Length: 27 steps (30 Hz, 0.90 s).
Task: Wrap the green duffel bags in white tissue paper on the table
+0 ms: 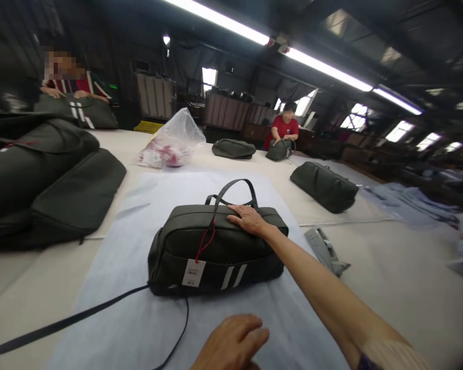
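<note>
A dark green duffel bag stands upright on a pale blue sheet, its two handles arching above the top. A white tag hangs from a handle on a red cord, and two pale stripes mark the front. Flat on the bag's top rests my right hand, fingers extended beside the handle. My left hand hovers in front of the bag at the bottom of the view, fingers apart and nothing in it. A dark strap trails from the bag's left end.
Dark bags are heaped at the left. A clear plastic sack and several more bags lie farther back, with a grey folded item at the right. Two people handle bags across the table; another hand shows at the right edge.
</note>
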Each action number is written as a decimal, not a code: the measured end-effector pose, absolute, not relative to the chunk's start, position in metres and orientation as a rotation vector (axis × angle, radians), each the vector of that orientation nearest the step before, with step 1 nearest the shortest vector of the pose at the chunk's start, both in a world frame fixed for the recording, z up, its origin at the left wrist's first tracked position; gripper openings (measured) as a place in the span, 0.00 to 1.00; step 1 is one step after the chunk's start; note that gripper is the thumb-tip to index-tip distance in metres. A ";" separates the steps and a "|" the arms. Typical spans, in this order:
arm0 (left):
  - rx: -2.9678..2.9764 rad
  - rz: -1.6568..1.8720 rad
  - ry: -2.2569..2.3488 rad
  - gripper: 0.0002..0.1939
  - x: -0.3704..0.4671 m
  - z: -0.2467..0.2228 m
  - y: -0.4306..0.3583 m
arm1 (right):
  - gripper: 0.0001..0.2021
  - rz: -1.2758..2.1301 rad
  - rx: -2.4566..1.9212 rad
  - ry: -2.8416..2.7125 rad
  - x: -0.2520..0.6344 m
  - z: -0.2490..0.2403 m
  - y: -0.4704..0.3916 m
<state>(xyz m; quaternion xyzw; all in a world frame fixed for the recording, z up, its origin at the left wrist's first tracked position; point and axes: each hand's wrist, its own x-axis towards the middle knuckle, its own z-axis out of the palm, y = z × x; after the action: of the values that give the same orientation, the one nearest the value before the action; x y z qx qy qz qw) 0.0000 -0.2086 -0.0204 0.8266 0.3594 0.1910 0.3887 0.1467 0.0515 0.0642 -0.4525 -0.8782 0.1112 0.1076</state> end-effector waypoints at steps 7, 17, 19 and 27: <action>2.280 0.664 1.322 0.13 0.011 0.024 -0.099 | 0.28 0.380 -1.337 -2.581 0.145 0.070 0.050; 2.005 0.921 1.639 0.23 0.002 0.125 -0.025 | 0.25 0.234 -1.338 -2.539 0.146 0.056 0.042; 2.008 0.739 1.815 0.26 0.015 0.120 0.015 | 0.25 0.213 -1.330 -2.540 0.146 0.056 0.040; 1.710 0.434 2.344 0.24 0.004 0.084 0.114 | 0.29 0.167 -1.281 -2.459 0.144 0.057 0.024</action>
<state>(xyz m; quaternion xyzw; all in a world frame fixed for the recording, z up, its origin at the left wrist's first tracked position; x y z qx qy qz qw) 0.0036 0.1141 0.0843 0.5797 0.7947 0.1472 0.1037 0.1442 0.0244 0.0567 -0.4536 -0.8707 0.0592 0.1807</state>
